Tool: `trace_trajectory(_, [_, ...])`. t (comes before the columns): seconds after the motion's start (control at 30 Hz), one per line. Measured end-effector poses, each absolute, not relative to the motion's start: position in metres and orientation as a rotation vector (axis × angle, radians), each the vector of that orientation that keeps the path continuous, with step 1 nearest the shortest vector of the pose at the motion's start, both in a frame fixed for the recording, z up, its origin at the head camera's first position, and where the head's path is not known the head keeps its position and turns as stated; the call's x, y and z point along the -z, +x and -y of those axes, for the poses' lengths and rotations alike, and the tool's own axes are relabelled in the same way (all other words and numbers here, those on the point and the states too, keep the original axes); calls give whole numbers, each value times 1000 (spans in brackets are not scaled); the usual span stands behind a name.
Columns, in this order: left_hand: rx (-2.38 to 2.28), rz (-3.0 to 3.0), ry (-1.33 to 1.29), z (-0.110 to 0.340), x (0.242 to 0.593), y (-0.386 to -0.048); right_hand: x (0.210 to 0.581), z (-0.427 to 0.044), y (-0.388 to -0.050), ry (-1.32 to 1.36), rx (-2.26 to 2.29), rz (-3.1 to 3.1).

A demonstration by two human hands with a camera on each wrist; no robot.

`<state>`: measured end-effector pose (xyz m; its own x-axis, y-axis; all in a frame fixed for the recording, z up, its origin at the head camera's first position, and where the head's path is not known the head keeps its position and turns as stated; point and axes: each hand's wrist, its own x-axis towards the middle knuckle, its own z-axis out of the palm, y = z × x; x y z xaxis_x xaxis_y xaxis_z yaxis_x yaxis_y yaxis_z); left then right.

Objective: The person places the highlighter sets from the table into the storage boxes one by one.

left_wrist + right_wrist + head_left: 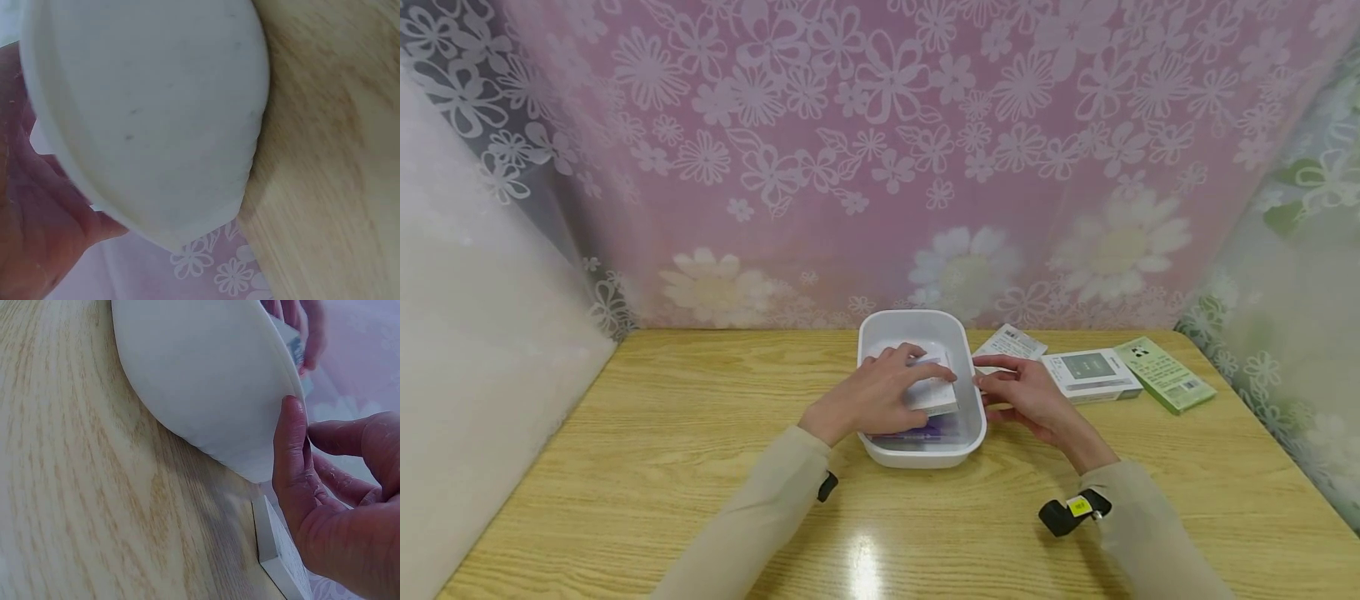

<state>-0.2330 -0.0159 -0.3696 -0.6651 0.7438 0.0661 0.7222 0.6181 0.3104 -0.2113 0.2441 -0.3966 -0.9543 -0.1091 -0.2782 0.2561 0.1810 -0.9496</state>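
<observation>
A small white box (pixel 942 402) is grasped from above by the left hand (pixel 880 387), inside the white bin (pixel 917 460). The bin's long axis is pointed front to back, toward the back wall. Seems like the box is lined up roughly the same way, short edge facing the person, but a lot of it is covered by the fingers. Something purple (pixel 936 429) can be seen at the bin's near end. The bin's right side is touched by the right hand (pixel 1026 400), fingers loosely bent, nothing gripped. Wood-grain counter (pixel 647 467) underneath. Off to the right, a white-and-grey box (pixel 1093 375) and a green box (pixel 1168 375) are laid out. The whole corner is draped in pink floral cloth (pixel 820 167).
</observation>
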Motion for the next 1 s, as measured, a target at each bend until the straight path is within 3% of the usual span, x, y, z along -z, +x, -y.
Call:
trace_trajectory(0.7, [-242,-2764,1221,7,384,-236,396,-243,-213,132,1840,-2181])
trace_trajectory(1.0, [-763,-2921,1155,26,386,-230,397,-243,-212,152,1843,-2177])
